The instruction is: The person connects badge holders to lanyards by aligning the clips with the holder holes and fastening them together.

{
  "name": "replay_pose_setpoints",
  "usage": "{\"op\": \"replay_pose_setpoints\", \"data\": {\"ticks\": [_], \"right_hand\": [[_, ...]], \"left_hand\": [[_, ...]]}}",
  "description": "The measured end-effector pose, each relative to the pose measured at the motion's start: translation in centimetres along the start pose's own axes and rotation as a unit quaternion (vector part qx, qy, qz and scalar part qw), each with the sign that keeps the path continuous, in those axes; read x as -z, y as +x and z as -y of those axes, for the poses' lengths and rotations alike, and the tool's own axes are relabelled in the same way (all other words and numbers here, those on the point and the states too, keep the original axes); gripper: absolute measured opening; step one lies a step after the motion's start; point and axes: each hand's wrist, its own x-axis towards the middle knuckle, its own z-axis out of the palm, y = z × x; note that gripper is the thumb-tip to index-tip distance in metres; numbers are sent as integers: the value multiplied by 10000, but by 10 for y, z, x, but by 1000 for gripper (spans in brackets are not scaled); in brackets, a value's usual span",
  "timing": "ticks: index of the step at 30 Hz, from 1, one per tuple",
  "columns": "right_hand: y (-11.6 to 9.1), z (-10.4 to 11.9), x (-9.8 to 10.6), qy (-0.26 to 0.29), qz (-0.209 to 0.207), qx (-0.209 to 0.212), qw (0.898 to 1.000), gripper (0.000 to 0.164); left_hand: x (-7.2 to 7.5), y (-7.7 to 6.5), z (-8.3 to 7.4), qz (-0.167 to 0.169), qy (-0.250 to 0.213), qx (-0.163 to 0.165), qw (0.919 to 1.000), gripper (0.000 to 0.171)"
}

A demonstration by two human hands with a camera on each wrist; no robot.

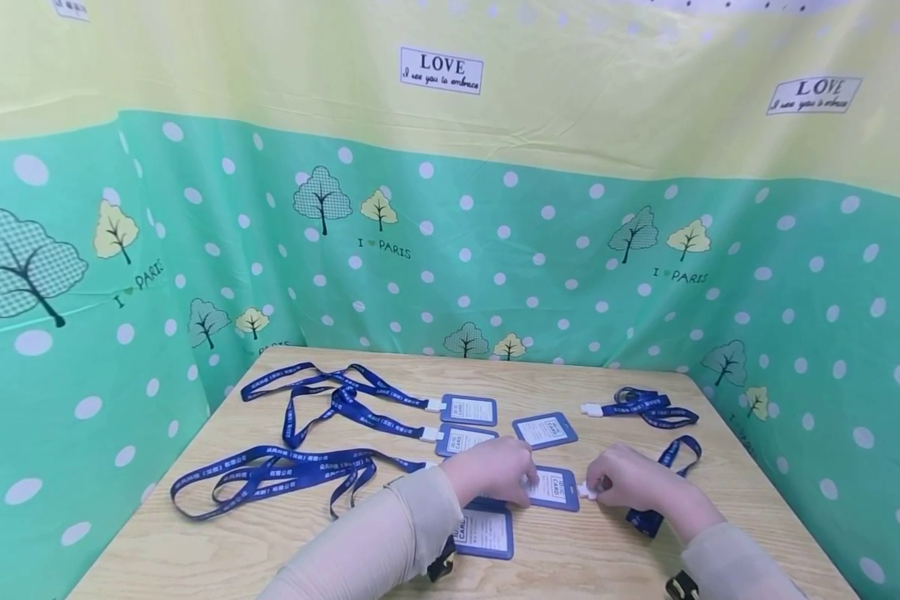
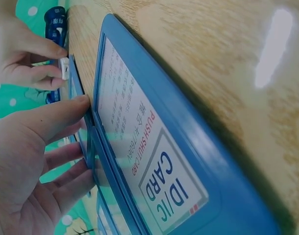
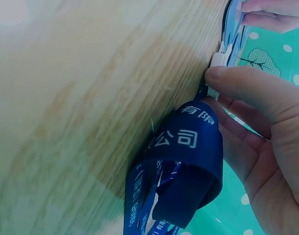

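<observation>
My left hand [image 1: 495, 471] holds the left end of a blue badge holder [image 1: 558, 490] with a white ID/IC card in it, thumb on its edge in the left wrist view. Just right of it, my right hand [image 1: 633, 483] pinches a white clip [image 3: 218, 61] between thumb and fingers. The clip lies at the slotted end of the holder; whether it is hooked in, I cannot tell. From the clip a folded dark blue lanyard [image 3: 188, 139] with white lettering hangs under the right hand. Another badge holder [image 2: 144, 147] lies close below my left hand, partly hidden by my arm in the head view.
Two badge holders with lanyards clipped on, an upper one [image 1: 470, 409] and a lower one [image 1: 457, 439], lie behind my left hand. A loose holder [image 1: 545, 430] is right of them. Blue lanyards [image 1: 270, 475] spread at left; a bundled lanyard [image 1: 648, 408] lies back right. A curtain [image 1: 495, 275] surrounds the wooden table [image 1: 570, 567].
</observation>
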Motion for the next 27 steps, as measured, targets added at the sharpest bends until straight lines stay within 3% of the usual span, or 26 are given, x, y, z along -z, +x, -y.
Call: {"op": "replay_pose_setpoints", "data": {"ticks": [14, 27], "right_hand": [[2, 0, 0, -8, 20, -36, 10000, 19], [2, -1, 1, 0, 75, -230, 9997, 15]], "left_hand": [[-2, 2, 6, -68, -69, -142, 9999, 37], [1, 3, 1, -39, -151, 118, 9998, 42]]}}
